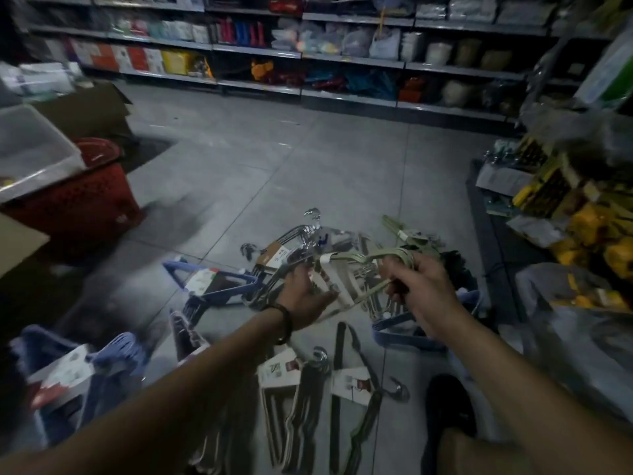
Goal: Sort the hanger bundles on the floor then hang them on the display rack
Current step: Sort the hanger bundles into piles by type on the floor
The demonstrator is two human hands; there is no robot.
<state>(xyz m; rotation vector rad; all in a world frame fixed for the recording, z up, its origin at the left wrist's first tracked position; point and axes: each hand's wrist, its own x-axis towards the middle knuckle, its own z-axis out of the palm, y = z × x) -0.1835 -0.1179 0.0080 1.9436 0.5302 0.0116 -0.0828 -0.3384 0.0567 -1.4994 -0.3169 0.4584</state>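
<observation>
Several hanger bundles lie in a heap on the grey tiled floor in front of me. My right hand (416,286) grips a bundle of beige hangers (352,279) by its upper end, lifted above the pile. My left hand (306,299) reaches under the same beige bundle, fingers spread and touching its paper label. Blue hanger bundles (219,286) lie to the left, chrome-hooked metal hangers (301,238) behind, and dark bundles with white labels (349,382) nearest me. The picture is dim and blurred.
A red basket (78,204) with a clear plastic tub (30,149) on it stands at the left. Store shelving (308,53) runs along the back. Yellow packaged goods (582,214) crowd the right. My dark shoe (448,409) rests at the lower right.
</observation>
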